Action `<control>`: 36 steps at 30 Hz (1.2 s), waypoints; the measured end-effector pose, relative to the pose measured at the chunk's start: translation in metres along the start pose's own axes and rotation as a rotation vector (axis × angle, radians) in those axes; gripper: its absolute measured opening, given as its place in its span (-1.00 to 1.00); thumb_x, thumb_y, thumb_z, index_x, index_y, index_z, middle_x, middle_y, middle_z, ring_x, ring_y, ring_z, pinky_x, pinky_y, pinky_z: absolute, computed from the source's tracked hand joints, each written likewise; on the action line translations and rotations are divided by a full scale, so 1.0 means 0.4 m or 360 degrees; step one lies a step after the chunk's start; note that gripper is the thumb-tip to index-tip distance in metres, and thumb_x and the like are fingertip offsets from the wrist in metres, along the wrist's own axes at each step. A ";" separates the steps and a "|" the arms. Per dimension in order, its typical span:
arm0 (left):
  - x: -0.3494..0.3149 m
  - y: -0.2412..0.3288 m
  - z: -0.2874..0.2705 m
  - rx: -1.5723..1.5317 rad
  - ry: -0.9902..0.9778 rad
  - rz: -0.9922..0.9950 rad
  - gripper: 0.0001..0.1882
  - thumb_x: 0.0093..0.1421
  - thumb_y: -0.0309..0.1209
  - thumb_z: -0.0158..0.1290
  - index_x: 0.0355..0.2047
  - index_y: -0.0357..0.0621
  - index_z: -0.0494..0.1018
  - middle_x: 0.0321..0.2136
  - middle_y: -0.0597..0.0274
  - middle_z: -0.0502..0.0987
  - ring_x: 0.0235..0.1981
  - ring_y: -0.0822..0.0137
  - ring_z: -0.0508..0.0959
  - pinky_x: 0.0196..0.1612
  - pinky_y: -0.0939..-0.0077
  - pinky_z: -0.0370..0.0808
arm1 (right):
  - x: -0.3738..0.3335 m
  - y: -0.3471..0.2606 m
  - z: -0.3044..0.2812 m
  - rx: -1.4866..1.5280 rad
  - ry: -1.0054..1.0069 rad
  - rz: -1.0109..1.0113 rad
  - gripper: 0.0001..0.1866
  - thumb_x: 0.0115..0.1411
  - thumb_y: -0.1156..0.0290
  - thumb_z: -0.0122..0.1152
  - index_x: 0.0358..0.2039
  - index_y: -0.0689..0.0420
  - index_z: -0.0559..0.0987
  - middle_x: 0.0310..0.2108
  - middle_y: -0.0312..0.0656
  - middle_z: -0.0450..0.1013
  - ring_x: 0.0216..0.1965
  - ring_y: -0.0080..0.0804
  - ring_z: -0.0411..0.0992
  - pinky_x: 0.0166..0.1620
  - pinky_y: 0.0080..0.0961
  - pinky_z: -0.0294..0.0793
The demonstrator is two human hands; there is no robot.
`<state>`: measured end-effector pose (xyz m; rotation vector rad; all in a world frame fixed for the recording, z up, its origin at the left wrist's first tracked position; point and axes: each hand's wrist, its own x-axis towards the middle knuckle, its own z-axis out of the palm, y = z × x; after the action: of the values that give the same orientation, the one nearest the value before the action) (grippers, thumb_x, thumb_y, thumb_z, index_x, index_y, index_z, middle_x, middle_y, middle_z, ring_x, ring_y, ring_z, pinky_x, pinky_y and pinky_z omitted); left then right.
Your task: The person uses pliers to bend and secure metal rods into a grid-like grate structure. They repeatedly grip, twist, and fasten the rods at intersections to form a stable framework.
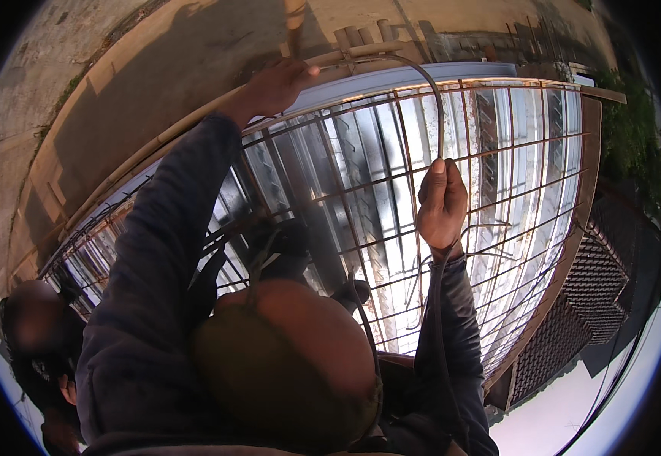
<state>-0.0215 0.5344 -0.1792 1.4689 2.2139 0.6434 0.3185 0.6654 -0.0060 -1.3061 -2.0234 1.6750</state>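
Observation:
A dark flexible cable (440, 106) arcs over the rusty steel mesh between my two hands. At the far edge, my left hand (273, 90) appears closed on the cable's far end, beside a long bamboo pole (148, 148); its finger contact is partly hidden. My right hand (443, 199) is closed around the cable above the mesh, thumb lying along it. From there the cable runs down beside my right forearm toward the lower edge. Below my hands, the mesh (414, 173) spreads across shiny ribbed metal sheets (380, 137).
At the lower left is another person (38, 327) in dark clothing. A brown board (590, 144) edges the right side, with a tiled roof (592, 281) beyond it. Short bamboo pieces (364, 34) stand past the far edge, and bent steel bars (490, 235) lie near my right hand.

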 end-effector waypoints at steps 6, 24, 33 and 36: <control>0.020 -0.033 -0.045 -0.0275 -0.0586 -0.0466 -0.36 0.60 0.13 -0.17 0.38 -0.06 0.47 0.25 -0.06 0.58 0.33 -0.13 0.50 0.38 0.07 0.40 | -0.027 0.121 0.142 -0.0656 -0.0188 -0.0453 -0.69 0.58 0.37 0.06 -0.38 0.15 0.43 -0.59 -0.14 0.26 -0.57 -0.24 0.22 -0.38 -0.28 0.22; -0.079 0.210 -0.045 -0.0332 -0.0507 -0.0237 0.02 0.35 0.38 0.10 0.46 -0.26 0.29 0.32 -0.20 0.49 0.25 -0.20 0.58 0.31 0.00 0.53 | -0.054 0.265 0.319 -0.1156 0.0292 -0.0349 -0.84 0.42 0.34 0.20 -0.09 0.10 0.62 0.12 -0.15 0.46 0.24 -0.09 0.30 0.32 0.07 0.01; -0.044 0.078 -0.045 -0.0744 -0.0521 -0.0258 -0.08 0.38 0.17 0.20 0.57 0.01 0.17 0.40 -0.21 0.41 0.44 -0.17 0.39 0.47 0.02 0.35 | -0.045 0.224 0.272 -0.1232 0.0307 -0.0545 -0.87 0.46 0.36 0.11 -0.17 0.09 0.59 -0.03 -0.19 0.52 0.12 -0.15 0.39 0.24 0.01 0.05; -0.003 -0.007 -0.077 -0.0052 -0.0201 -0.0138 -0.05 0.35 0.04 0.28 0.60 0.11 0.09 0.48 -0.18 0.29 0.50 -0.23 0.30 0.54 0.01 0.25 | -0.009 0.118 0.164 -0.0846 0.0113 -0.0619 -0.78 0.51 0.32 0.09 -0.31 0.12 0.51 -0.28 -0.16 0.49 -0.16 -0.15 0.38 0.10 -0.10 0.23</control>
<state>-0.0406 0.5274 -0.1558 1.3513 2.1470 0.5408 0.3016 0.6160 -0.0677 -0.9808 -2.5723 0.9460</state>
